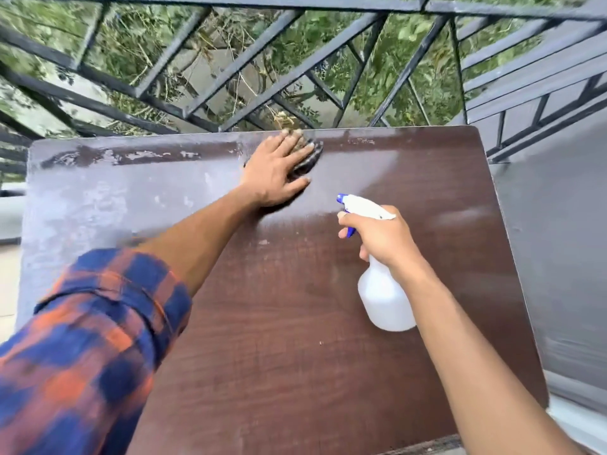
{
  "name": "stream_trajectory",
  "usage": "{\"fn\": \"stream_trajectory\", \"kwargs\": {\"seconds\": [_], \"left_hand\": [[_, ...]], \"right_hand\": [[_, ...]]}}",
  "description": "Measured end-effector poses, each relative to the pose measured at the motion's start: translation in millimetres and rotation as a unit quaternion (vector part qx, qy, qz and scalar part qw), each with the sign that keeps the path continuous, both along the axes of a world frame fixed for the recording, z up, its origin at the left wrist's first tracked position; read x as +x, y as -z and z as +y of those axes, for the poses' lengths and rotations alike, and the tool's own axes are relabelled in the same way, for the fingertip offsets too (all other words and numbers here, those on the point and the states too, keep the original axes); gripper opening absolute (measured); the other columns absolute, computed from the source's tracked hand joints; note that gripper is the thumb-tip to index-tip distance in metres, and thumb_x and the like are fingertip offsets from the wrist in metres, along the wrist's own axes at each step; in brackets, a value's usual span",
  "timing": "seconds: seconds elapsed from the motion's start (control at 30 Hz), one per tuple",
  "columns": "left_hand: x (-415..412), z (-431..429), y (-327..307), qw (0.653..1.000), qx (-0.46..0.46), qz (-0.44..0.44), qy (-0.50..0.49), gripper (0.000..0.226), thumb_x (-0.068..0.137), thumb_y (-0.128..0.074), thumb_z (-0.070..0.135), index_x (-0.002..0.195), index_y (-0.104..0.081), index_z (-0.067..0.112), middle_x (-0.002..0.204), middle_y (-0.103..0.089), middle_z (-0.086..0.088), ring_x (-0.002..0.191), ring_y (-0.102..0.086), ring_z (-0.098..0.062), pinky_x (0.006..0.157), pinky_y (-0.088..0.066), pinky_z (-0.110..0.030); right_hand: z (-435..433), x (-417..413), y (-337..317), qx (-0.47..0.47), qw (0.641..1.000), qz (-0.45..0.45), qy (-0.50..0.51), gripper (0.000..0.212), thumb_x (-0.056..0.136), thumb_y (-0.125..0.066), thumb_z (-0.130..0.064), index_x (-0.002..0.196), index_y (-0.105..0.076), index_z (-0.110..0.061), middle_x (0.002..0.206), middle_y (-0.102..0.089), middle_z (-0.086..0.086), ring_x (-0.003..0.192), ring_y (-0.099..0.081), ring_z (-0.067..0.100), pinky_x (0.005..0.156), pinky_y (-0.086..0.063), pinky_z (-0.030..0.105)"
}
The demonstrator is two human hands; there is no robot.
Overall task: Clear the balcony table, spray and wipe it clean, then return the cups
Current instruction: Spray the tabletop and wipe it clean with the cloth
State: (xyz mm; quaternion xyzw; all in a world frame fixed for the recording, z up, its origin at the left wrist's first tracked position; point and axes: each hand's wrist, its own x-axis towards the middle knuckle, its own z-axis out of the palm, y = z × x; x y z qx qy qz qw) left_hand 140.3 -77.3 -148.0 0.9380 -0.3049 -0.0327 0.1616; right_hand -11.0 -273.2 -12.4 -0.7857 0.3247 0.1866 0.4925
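head view, nearest first: a blue and orange checked sleeve (82, 339) is rolled up on the left arm, which reaches out over a dark brown wooden table (279, 372). to the right, the right hand (381, 238) is wrapped around the neck of a white spray bottle (384, 297), held above the tabletop with its blue nozzle pointing left and a forefinger by the blue trigger. farther out, the left hand (276, 172) lies flat near the far edge, fingers straight and slightly spread, pressing down on a dark cloth (310, 159) that is blurred. the left and far parts of the tabletop carry a pale streaky film; the right part looks darker. beyond the table stands a black metal railing (230, 77), with green foliage (410, 60) behind it.
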Motion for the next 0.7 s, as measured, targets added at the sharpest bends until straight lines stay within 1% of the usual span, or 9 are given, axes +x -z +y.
{"fn": "stream_trajectory", "kwargs": {"seconds": [0.07, 0.13, 0.2, 0.27, 0.37, 0.43, 0.53, 0.6, 0.7], "left_hand": [[-36, -3, -1, 1.000, -0.013, 0.001, 0.001, 0.066, 0.094, -0.043, 0.059, 0.152, -0.043, 0.027, 0.161, -0.033, -0.011, 0.149, -0.029, -0.034, 0.120, -0.025, -0.051], [-78, -5, 0, 0.999, -0.027, 0.007, 0.015, 0.063, 0.095, -0.046, 0.055, 0.151, -0.044, 0.026, 0.159, -0.036, -0.011, 0.147, -0.031, -0.035, 0.118, -0.028, -0.052], [-126, -5, 2, 0.998, -0.029, 0.000, 0.050, 0.061, 0.097, -0.047, 0.053, 0.152, -0.043, 0.026, 0.161, -0.034, -0.009, 0.148, -0.030, -0.033, 0.119, -0.027, -0.050], [-177, -4, 2, 0.996, -0.023, 0.007, 0.081, 0.060, 0.099, -0.045, 0.052, 0.153, -0.040, 0.027, 0.163, -0.029, -0.008, 0.151, -0.024, -0.031, 0.121, -0.023, -0.049], [-245, -2, 1, 0.994, -0.006, 0.025, 0.107, 0.059, 0.099, -0.045, 0.051, 0.154, -0.039, 0.028, 0.165, -0.026, -0.006, 0.153, -0.019, -0.030, 0.121, -0.021, -0.049], [-286, -1, -1, 0.992, -0.003, 0.033, 0.120, 0.058, 0.100, -0.046, 0.050, 0.154, -0.039, 0.029, 0.165, -0.025, -0.006, 0.153, -0.019, -0.030, 0.121, -0.020, -0.049], [-346, -1, -2, 0.990, -0.008, 0.038, 0.133, 0.058, 0.100, -0.047, 0.049, 0.154, -0.039, 0.028, 0.164, -0.027, -0.006, 0.153, -0.019, -0.030, 0.122, -0.020, -0.049], [-389, -2, -3, 0.988, -0.003, 0.043, 0.146, 0.059, 0.101, -0.045, 0.050, 0.154, -0.037, 0.028, 0.165, -0.026, -0.005, 0.154, -0.017, -0.030, 0.122, -0.020, -0.049], [-440, -4, 2, 0.986, -0.004, 0.033, 0.163, 0.058, 0.102, -0.045, 0.049, 0.155, -0.037, 0.025, 0.165, -0.024, -0.006, 0.154, -0.016, -0.031, 0.121, -0.021, -0.050]], "right_hand": [[-2, -14, 1, -0.001, 1.000, 0.005, 0.004, 0.019, 0.088, -0.075, -0.032, 0.095, -0.080, -0.015, 0.084, -0.080, 0.003, 0.036, -0.047, 0.007, 0.046, -0.043, 0.021], [-5, -29, 3, 0.000, 1.000, 0.011, 0.016, 0.020, 0.087, -0.076, -0.033, 0.094, -0.080, -0.014, 0.085, -0.081, 0.004, 0.037, -0.046, 0.012, 0.049, -0.044, 0.023], [-11, -49, 4, 0.002, 0.999, 0.020, 0.030, 0.020, 0.087, -0.075, -0.032, 0.094, -0.081, -0.014, 0.085, -0.081, 0.003, 0.039, -0.046, 0.016, 0.053, -0.044, 0.027], [-18, -70, 5, 0.000, 0.999, 0.024, 0.036, 0.019, 0.087, -0.075, -0.031, 0.090, -0.081, -0.013, 0.084, -0.081, 0.004, 0.040, -0.045, 0.019, 0.054, -0.044, 0.028], [-27, -103, 13, -0.006, 0.999, 0.036, 0.033, 0.019, 0.086, -0.076, -0.030, 0.090, -0.080, -0.012, 0.082, -0.080, 0.005, 0.037, -0.044, 0.019, 0.053, -0.043, 0.028], [-31, -124, 18, -0.007, 0.998, 0.047, 0.031, 0.021, 0.085, -0.076, -0.031, 0.093, -0.080, -0.012, 0.081, -0.080, 0.004, 0.038, -0.046, 0.017, 0.052, -0.043, 0.029], [-34, -152, 22, -0.004, 0.998, 0.054, 0.017, 0.019, 0.086, -0.076, -0.029, 0.092, -0.081, -0.012, 0.083, -0.080, 0.006, 0.037, -0.046, 0.012, 0.048, -0.043, 0.026], [-36, -169, 24, 0.006, 0.999, 0.051, 0.010, 0.020, 0.087, -0.076, -0.027, 0.091, -0.081, -0.008, 0.086, -0.081, 0.008, 0.038, -0.045, 0.015, 0.046, -0.042, 0.026], [-40, -192, 25, 0.021, 0.999, 0.048, 0.001, 0.022, 0.087, -0.076, -0.028, 0.092, -0.081, -0.007, 0.087, -0.081, 0.009, 0.040, -0.043, 0.018, 0.048, -0.041, 0.027]]}}
